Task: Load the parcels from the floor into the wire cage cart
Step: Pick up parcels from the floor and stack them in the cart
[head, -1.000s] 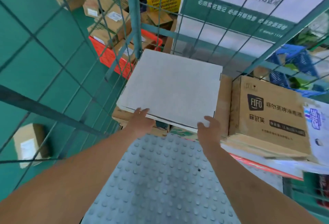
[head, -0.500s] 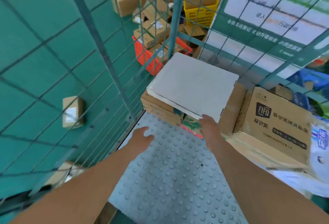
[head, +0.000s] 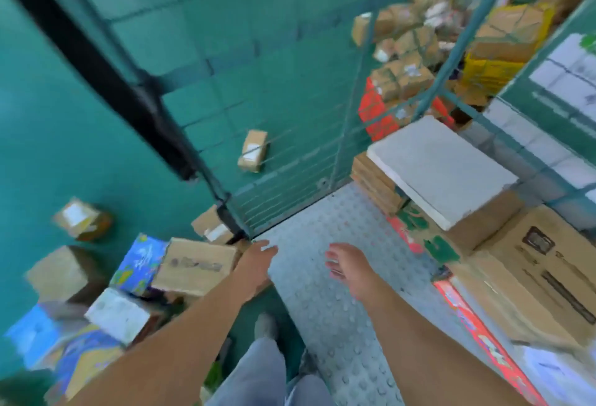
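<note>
Both grips are empty with fingers loose: left hand (head: 256,264) and right hand (head: 350,268) hover over the wire cage cart's studded floor (head: 325,309). Parcels (head: 193,265) lie on the green floor at 9 o'clock; a white flat box (head: 442,167) tops the cart's stack at 2 o'clock.

Bright, even daylight with soft shadows and no glare. Motion blur smears the whole view, worst toward the edges, where wide-angle distortion bends straight lines.
</note>
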Demonstrator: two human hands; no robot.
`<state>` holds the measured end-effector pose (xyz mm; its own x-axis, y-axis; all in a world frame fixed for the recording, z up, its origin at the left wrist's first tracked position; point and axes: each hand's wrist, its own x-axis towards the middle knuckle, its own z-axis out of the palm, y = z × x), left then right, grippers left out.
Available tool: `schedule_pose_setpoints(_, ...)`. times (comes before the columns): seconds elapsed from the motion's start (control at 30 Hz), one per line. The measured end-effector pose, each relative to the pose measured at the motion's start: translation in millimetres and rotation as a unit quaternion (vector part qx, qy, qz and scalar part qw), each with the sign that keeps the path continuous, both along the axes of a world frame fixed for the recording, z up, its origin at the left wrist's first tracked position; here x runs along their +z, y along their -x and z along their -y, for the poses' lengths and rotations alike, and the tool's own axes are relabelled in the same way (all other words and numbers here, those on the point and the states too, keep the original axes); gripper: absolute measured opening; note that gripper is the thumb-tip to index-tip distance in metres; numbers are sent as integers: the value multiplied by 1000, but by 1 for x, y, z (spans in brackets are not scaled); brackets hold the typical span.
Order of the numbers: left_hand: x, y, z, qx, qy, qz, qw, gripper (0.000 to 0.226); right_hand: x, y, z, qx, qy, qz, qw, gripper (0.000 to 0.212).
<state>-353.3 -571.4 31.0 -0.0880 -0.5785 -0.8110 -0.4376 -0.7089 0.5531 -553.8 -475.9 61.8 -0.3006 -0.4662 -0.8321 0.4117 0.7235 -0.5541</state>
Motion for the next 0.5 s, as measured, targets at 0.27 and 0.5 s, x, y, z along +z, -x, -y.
schedule_pose_setpoints(0.27,37,-167,-59,224,-33,-8,974,30,12,-160,33,212,-33,15,977,8)
schedule_pose_setpoints(0.5,26,-289,-90,346,-35,-12,937,22,14,-292,69,388,-77,-22,918,10)
